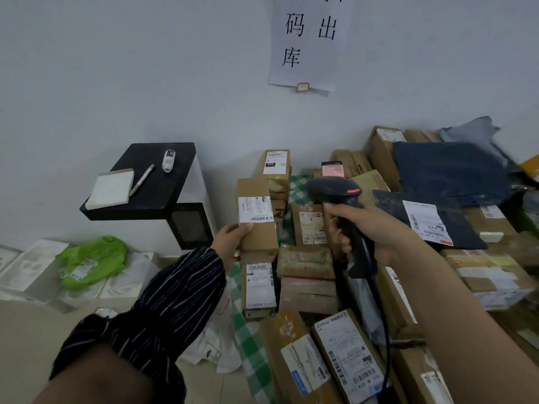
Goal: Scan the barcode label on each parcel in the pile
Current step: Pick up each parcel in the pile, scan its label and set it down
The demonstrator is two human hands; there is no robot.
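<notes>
My left hand [230, 243] grips a narrow brown cardboard parcel [256, 231] upright above the pile, its white barcode label [255, 209] facing me. My right hand [367, 228] grips a black handheld barcode scanner [332, 191] by its handle, the head with its red button level with the parcel's label and just to the right of it. The scanner's cable runs down past my wrist. Beneath both hands lies the pile of parcels [306, 266], mostly brown boxes with white labels, on a green checked cloth [248, 339].
A black-topped white cabinet [163, 196] stands at left, carrying a white pad, a pen and a small white bottle. Dark blue mailer bags [449, 167] lie at the right rear. White boxes and a green bag [93, 260] sit on the floor at left. A paper sign [309, 42] hangs on the wall.
</notes>
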